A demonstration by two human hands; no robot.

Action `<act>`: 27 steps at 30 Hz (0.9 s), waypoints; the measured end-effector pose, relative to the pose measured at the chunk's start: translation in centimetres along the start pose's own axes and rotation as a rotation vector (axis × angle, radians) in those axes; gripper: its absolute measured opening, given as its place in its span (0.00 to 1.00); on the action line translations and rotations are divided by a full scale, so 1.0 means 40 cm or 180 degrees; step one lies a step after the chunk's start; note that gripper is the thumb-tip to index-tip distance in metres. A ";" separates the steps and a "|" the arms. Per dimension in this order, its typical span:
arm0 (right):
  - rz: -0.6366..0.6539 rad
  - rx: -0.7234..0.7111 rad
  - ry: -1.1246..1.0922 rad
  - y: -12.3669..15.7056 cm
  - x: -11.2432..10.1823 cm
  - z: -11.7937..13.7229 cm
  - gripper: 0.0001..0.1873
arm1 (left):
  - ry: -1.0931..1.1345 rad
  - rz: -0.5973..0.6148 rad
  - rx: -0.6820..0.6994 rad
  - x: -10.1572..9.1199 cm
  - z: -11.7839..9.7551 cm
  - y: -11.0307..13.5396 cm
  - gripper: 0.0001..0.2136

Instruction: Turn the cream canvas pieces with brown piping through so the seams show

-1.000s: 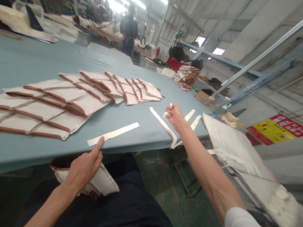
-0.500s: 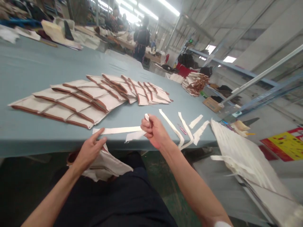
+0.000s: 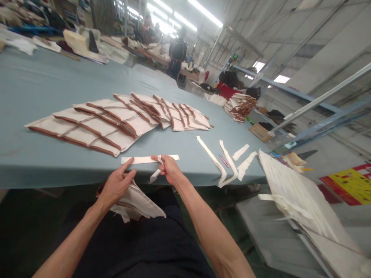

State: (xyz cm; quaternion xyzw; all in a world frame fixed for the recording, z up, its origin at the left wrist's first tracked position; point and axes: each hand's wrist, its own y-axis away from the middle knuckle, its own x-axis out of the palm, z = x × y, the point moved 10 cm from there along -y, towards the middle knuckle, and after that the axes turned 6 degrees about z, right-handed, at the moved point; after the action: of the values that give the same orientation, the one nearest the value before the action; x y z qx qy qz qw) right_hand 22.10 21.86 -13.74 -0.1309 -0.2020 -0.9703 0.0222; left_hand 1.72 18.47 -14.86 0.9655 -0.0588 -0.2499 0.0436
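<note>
A narrow white strip [image 3: 140,160] lies flat along the near edge of the blue-covered table. My left hand [image 3: 118,186] rests its outstretched index finger on the strip's left end, with the thumb apart. Under that hand a cream fabric panel [image 3: 142,204] drapes over my lap; whether the hidden fingers grip it I cannot tell. My right hand [image 3: 169,168] is closed in a pinch over the strip's right part. A thin white piece [image 3: 155,176] is in its fingers, its loose end hanging at the table edge.
Overlapping cream panels with brown edging [image 3: 101,119] spread across the table. To the right lie loose white strips [image 3: 210,152] and a small purple tool [image 3: 223,161]. A stack of white strips [image 3: 292,185] rests on a side stand. A person [image 3: 176,56] stands far back.
My right hand has moved left and down, from beyond the strip's right end to over it. The strip's right end now shows. My left hand keeps its place on the left end.
</note>
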 end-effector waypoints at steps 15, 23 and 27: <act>0.0244 -0.0267 -0.0355 0.117 0.070 0.139 0.13 | 0.0575 0.0795 0.0072 0.153 -0.071 0.220 0.24; 0.0577 -0.0581 -0.0327 0.243 0.128 0.177 0.16 | 0.1923 0.0952 -0.0129 0.245 -0.108 0.209 0.33; 0.0785 -0.0923 -0.0065 0.311 0.107 0.167 0.22 | 0.2274 0.0624 -0.0280 0.186 -0.123 0.212 0.36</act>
State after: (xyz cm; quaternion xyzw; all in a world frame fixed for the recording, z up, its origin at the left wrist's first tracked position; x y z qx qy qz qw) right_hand 20.80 13.15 -1.91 -0.1663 -0.0426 -0.9778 0.1197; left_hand 9.80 9.34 -13.17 0.9788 -0.1213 0.1059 0.1265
